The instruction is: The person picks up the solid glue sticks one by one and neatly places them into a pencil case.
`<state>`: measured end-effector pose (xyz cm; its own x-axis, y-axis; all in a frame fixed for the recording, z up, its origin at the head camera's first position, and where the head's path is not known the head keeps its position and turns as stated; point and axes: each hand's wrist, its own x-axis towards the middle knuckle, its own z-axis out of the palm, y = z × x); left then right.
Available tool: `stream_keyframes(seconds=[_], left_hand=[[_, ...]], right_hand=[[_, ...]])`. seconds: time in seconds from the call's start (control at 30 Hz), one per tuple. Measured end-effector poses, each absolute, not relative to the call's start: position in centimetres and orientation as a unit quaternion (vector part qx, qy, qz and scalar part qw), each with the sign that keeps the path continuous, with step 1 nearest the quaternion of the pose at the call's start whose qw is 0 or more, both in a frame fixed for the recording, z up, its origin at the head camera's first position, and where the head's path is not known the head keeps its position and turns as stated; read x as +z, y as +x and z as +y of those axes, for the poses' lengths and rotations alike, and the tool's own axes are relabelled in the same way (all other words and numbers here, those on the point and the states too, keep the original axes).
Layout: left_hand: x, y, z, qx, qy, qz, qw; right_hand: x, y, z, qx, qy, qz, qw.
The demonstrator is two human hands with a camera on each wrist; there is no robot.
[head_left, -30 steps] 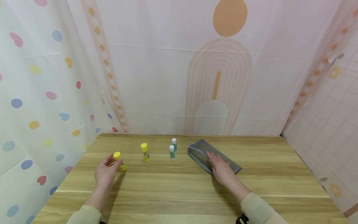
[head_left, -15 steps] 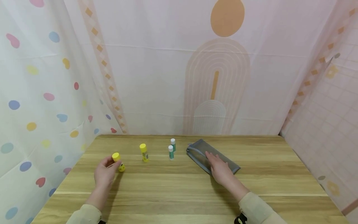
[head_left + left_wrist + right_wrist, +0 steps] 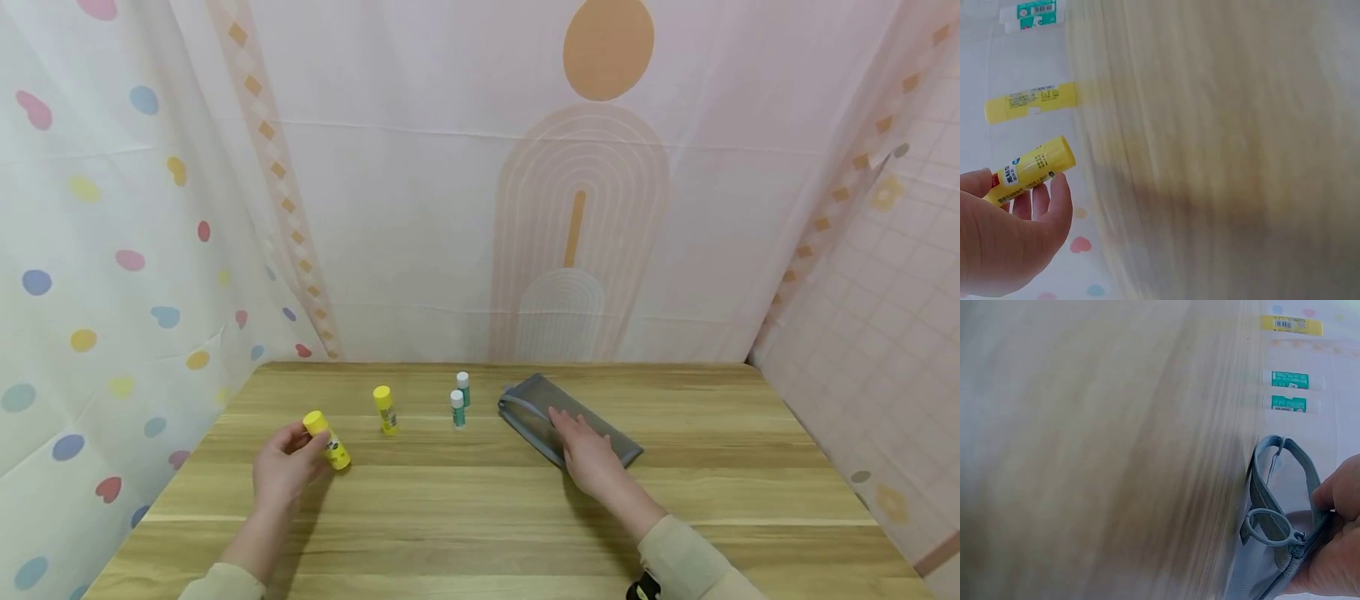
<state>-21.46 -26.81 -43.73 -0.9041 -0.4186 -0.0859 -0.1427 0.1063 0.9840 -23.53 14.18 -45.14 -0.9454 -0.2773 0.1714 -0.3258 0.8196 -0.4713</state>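
Note:
My left hand point(image 3: 281, 471) grips a yellow glue stick point(image 3: 337, 452) by its capped upper part, thumb on one side and fingers on the other. The stick leans, its base toward the right. My right hand point(image 3: 591, 454) is at a grey mesh zip pouch point(image 3: 557, 394) lying slantwise on the table. In the right wrist view, the fingers pinch one edge of the pouch's mouth point(image 3: 1300, 453), which gapes, and a ring zipper pull point(image 3: 1269, 528) hangs at its front. A second yellow glue stick point(image 3: 386, 411) stands upright right of the left hand.
Two small white-capped sticks with green labels, a nearer one point(image 3: 458, 410) and a farther one point(image 3: 464, 389), stand between the yellow stick and the pouch. The wooden table point(image 3: 450, 517) ends at a patterned curtain point(image 3: 405, 208) behind and at both sides.
The yellow glue stick in my left hand has gone from nearly upright to leaning, its base swinging right and toward me. The right hand stays at the pouch.

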Motion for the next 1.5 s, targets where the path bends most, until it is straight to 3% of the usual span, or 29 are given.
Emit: stream_keyframes(seconds=[0.6,1.5], left_hand=[[-42.3,-20.4,-24.7,-0.697,0.147,-0.7,0.047],[-42.8,-19.6,-21.8,-0.756,0.118,-0.644,0.013]], right_hand=[[-45.0,-23.4,14.0,0.265,0.156,-0.951,0.041],[-45.2,-23.5,14.0,0.262,0.153,-0.951,0.048]])
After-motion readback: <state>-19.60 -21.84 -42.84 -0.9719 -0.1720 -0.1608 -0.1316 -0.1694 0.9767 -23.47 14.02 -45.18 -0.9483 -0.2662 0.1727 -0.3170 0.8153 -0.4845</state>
